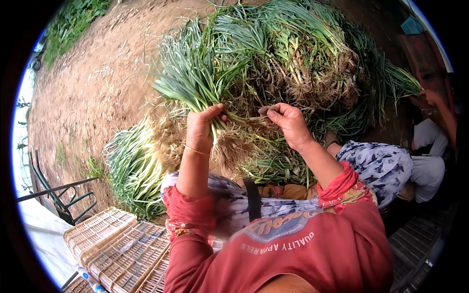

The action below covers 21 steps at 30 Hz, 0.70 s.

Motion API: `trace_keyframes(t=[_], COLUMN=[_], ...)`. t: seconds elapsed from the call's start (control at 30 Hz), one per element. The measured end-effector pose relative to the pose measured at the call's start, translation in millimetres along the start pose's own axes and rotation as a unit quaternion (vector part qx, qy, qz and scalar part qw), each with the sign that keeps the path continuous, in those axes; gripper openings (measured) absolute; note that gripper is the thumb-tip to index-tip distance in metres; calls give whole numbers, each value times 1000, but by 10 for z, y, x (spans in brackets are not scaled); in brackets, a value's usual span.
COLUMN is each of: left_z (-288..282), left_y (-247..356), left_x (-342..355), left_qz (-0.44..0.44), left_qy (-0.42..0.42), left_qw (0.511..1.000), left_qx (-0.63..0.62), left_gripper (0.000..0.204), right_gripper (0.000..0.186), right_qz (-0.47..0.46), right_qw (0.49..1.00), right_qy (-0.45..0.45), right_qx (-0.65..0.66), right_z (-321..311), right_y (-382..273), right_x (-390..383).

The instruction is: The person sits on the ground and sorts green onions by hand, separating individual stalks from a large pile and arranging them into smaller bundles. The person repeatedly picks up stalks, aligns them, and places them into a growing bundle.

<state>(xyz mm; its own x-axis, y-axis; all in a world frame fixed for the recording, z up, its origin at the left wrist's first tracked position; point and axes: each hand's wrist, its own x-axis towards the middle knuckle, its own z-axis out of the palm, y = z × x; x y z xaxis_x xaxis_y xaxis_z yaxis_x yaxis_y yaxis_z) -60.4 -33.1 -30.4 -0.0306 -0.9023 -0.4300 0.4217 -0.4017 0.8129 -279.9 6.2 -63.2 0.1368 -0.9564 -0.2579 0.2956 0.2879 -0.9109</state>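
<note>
In the middle of the view my left hand is closed round the white stems of a bunch of leafy allium plants, their long green leaves fanning up and away, the pale roots hanging below. My right hand pinches a thin, brownish, withered strip stretching from beside that bunch. A large heap of similar plants with muddy roots lies just beyond both hands. To the left of my left hand lies a pile with pale stems; loose green trimmings lie below my hands.
Stacked cane-coloured crates sit at lower left, near a green metal frame. Bare earth stretches at left. At right, another person's hand grips green leaves, and their pale trousers show. A blue crate is at top right.
</note>
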Motion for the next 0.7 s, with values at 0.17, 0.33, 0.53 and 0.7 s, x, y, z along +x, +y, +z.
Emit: trace_keyframes(t=[0.17,0.33,0.53,0.7], left_z=[97,169,156,24], left_y=[10,-82,-76,-29], left_x=[-29,-1,90,86], left_qz=[9,-12,4,20], left_qy=[3,6,-12,27], left_qw=[1000,1000,1000,999], left_qx=[0,21,19,19], left_gripper=[15,17,15,14], right_gripper=[15,20,16,12], right_qz=[23,-244,-349,-317], right_qw=[943,842,789,767], right_qy=[232,82,-2,-14], right_qx=[-237,-474,-506,-557], right_z=[-771,-269,84,-184], right_y=[133,5,73,-12], right_x=[-73,-19,36,-177])
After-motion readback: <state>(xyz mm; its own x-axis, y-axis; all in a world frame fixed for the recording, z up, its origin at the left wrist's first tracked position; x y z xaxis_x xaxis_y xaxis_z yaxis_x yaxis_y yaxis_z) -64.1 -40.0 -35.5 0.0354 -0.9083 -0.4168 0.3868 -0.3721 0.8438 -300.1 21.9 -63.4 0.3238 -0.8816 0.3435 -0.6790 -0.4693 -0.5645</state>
